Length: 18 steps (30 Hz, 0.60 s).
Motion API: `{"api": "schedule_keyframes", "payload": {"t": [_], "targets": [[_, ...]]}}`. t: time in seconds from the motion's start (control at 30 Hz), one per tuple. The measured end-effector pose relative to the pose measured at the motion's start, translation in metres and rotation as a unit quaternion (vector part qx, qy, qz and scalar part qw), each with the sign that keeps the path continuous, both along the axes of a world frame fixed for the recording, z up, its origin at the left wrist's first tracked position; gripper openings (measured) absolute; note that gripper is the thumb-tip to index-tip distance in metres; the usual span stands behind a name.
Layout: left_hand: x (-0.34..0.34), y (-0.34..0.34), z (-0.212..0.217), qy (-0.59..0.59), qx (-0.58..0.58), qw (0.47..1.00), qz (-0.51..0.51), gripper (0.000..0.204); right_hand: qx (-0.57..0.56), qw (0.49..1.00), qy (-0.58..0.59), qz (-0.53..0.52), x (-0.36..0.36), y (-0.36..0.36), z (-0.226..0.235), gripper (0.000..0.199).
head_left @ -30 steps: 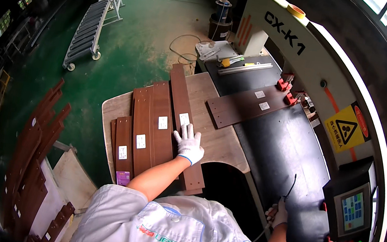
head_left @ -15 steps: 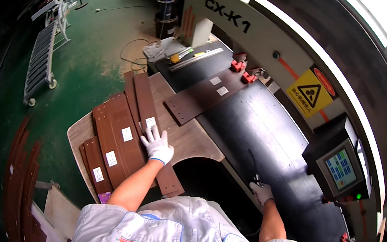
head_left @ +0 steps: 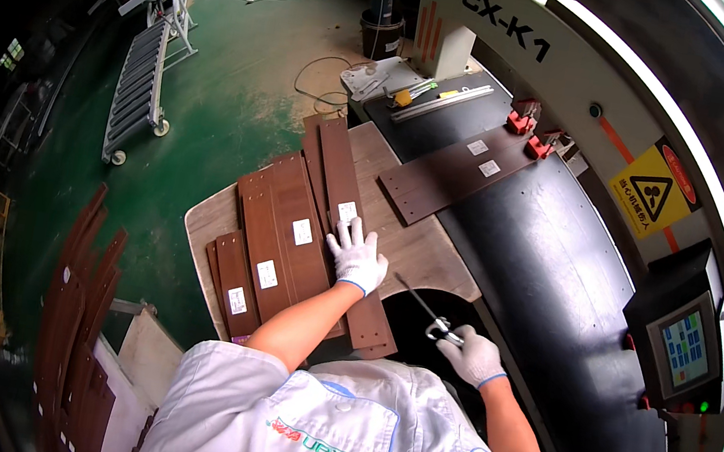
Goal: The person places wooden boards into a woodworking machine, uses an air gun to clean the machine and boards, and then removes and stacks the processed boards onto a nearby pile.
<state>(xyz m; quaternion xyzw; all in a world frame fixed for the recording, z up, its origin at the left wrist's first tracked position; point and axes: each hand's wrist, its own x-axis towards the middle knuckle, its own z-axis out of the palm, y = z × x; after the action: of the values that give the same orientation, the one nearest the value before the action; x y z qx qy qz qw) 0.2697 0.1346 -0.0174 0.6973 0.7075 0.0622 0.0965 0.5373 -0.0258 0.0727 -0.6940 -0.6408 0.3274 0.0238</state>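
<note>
My gloved left hand point(head_left: 359, 258) lies with spread fingers on a narrow brown board point(head_left: 339, 162), just beside its white label. Wider brown boards point(head_left: 271, 198) with labels lie stacked to the left of it, on a pale wood-topped table point(head_left: 212, 215). In my gloved right hand point(head_left: 477, 359) is what looks like an air blow gun point(head_left: 440, 328), its long thin nozzle pointing up and left toward the boards. This hand hangs over the dark curved cutout at the table's near edge. Another brown board point(head_left: 444, 177) lies farther off, one end at the red clamps point(head_left: 521, 124).
A black machine bed point(head_left: 554, 255) runs along my right, with a control screen point(head_left: 684, 344) beyond it. Overhead crosses a light machine beam point(head_left: 574, 57). More brown boards point(head_left: 68, 313) stand at the lower left. A roller conveyor point(head_left: 137, 80) stands on the green floor.
My right hand has brought the blow gun left, from the black bed's edge to over the cutout. My left hand stays on the narrow board. The view has swung left.
</note>
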Motion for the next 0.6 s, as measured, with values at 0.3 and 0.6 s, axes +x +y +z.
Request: {"api": "schedule_keyframes", "payload": {"t": [0.3, 0.6], "targets": [[-0.043, 0.025, -0.016, -0.126, 0.062, 0.988, -0.064, 0.051, 0.093, 0.992, 0.006, 0.085, -0.083, 0.076, 0.031, 0.05], [-0.162, 0.122, 0.0, 0.055, -0.032, 0.997, 0.052, 0.079, -0.086, 0.996, 0.02, 0.029, -0.037, 0.043, 0.029, 0.055]]}}
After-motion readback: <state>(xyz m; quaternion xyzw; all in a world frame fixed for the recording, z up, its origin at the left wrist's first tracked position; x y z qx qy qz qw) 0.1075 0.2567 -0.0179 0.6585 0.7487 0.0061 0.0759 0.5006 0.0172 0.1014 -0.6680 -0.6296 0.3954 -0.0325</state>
